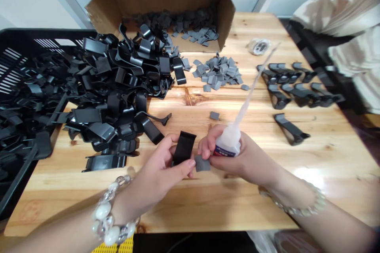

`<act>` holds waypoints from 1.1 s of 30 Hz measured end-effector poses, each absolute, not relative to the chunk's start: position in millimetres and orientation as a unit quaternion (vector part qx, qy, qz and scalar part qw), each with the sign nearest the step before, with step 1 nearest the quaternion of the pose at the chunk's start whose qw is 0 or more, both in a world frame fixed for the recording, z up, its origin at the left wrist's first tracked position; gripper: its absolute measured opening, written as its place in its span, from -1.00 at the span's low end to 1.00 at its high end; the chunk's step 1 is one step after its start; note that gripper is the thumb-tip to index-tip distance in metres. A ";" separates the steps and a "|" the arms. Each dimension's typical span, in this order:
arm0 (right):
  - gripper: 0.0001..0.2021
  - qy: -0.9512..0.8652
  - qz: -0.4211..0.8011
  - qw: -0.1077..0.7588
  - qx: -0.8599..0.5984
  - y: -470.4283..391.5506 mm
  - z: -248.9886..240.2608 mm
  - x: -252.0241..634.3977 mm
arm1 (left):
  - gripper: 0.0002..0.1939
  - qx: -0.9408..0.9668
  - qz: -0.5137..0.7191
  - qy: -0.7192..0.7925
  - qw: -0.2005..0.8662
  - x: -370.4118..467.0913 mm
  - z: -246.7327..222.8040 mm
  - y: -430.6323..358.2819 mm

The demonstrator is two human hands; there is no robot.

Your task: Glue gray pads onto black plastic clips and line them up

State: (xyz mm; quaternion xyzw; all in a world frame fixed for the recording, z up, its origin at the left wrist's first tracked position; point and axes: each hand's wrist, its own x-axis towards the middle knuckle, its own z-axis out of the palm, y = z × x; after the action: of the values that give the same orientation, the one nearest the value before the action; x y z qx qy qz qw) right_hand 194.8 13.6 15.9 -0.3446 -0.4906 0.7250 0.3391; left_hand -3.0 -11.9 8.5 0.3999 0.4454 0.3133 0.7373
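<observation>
Left of the cardboard box (225, 21), a black slotted basket (44, 33) is full of loose black parts (38, 97). A tangled heap of black clips (124, 63) spills between the basket and the box, covering the left of the wooden surface (190, 213) and partly blocking the box's opening. In front of the box, the left hand (162, 166) grips one black clip (184, 146) between thumb and fingers. The box, open toward the hands, holds many gray pieces (192, 19). A gray pad (202, 163) is at both hands' fingertips; which one grips it I cannot tell. A single gray piece (214, 115) and a loose gray pile (219, 72) lie nearer the box. The right hand (246, 158) is closed around a white bottle (230, 140), its long nozzle pointing up and right. Right of the box are a small clear coil (259, 46), rows of black clips (291, 83) with one apart (291, 128), and, beyond the surface's edge, pale patterned fabric (332, 8).
</observation>
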 end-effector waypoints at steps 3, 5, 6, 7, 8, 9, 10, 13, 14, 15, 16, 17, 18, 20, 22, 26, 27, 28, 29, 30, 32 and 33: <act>-0.81 -0.494 0.726 0.340 -0.337 12.5 15.7 194.7 | -0.77 0.395 0.322 0.446 0.736 -3.7 8.5 -12.7; -0.82 -0.499 0.724 0.337 -0.338 12.8 14.8 194.9 | -0.75 0.394 0.324 0.446 0.736 -4.4 8.2 -13.2; -0.82 -0.501 0.722 0.336 -0.338 13.3 14.2 195.2 | -0.74 0.393 0.324 0.447 0.735 -4.8 7.9 -13.4; -0.83 -0.503 0.721 0.335 -0.339 14.0 13.8 195.7 | -0.75 0.395 0.324 0.447 0.735 -5.1 7.7 -13.4; -0.83 -0.504 0.719 0.337 -0.341 14.9 13.6 196.4 | -0.76 0.399 0.322 0.446 0.734 -5.4 7.4 -13.4; -0.83 -0.504 0.713 0.342 -0.347 15.6 13.7 197.1 | -0.78 0.405 0.318 0.444 0.733 -5.6 7.0 -13.3; -0.82 -0.506 0.703 0.350 -0.356 16.2 14.1 197.7 | -0.79 0.414 0.313 0.442 0.732 -5.6 6.6 -13.2; -0.80 -0.525 0.648 0.369 -0.411 15.8 16.9 197.4 | -0.77 0.435 0.294 0.431 0.734 -4.3 5.3 -13.3; -0.80 -0.533 0.631 0.367 -0.428 14.8 18.0 196.2 | -0.75 0.439 0.289 0.426 0.736 -3.4 5.1 -13.5; -0.81 -0.540 0.620 0.362 -0.439 13.5 19.0 194.5 | -0.73 0.442 0.286 0.420 0.739 -2.3 5.0 -13.8; -0.82 -0.546 0.614 0.356 -0.445 11.9 19.9 192.5 | -0.72 0.445 0.285 0.416 0.740 -1.1 5.1 -14.2; -0.83 -0.549 0.613 0.350 -0.447 10.4 20.5 190.2 | -0.70 0.448 0.286 0.413 0.740 0.1 5.4 -14.6; -0.83 -0.552 0.615 0.343 -0.446 9.0 21.0 188.0 | -0.68 0.450 0.288 0.413 0.738 1.2 5.8 -15.0; -0.85 -0.546 0.627 0.330 -0.447 7.3 21.6 184.4 | -0.65 0.453 0.291 0.413 0.735 2.8 6.8 -15.7; -0.85 -0.528 0.649 0.316 -0.447 7.4 22.2 182.6 | -0.64 0.457 0.289 0.413 0.732 3.2 7.5 -16.2; -0.84 -0.527 0.654 0.292 -0.458 10.5 23.3 183.3 | -0.62 0.476 0.281 0.418 0.721 1.4 7.7 -16.6; -0.84 -0.535 0.644 0.288 -0.466 11.2 23.5 183.7 | -0.62 0.479 0.278 0.420 0.719 0.9 7.4 -16.7; -0.84 -0.543 0.631 0.284 -0.475 11.7 23.7 183.9 | -0.61 0.482 0.274 0.421 0.718 0.5 7.0 -16.9; -0.84 -0.550 0.619 0.282 -0.485 11.8 23.8 183.9 | -0.62 0.483 0.272 0.421 0.718 0.3 6.5 -17.1; -0.84 -0.555 0.608 0.283 -0.493 11.7 24.0 183.7 | -0.62 0.483 0.272 0.418 0.719 0.3 5.9 -17.4; -0.83 -0.559 0.596 0.287 -0.501 10.5 24.3 182.6 | -0.66 0.490 0.280 0.415 0.714 0.5 4.8 -18.1; -0.83 -0.557 0.596 0.290 -0.500 9.4 24.3 181.9 | -0.68 0.496 0.286 0.417 0.706 0.6 4.3 -18.3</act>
State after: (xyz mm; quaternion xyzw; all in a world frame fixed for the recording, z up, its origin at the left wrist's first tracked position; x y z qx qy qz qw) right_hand 181.9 9.4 24.3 -0.5002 -0.5575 0.5958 0.2901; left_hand 0.6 -18.3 4.3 0.4964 0.4165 0.2863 0.7058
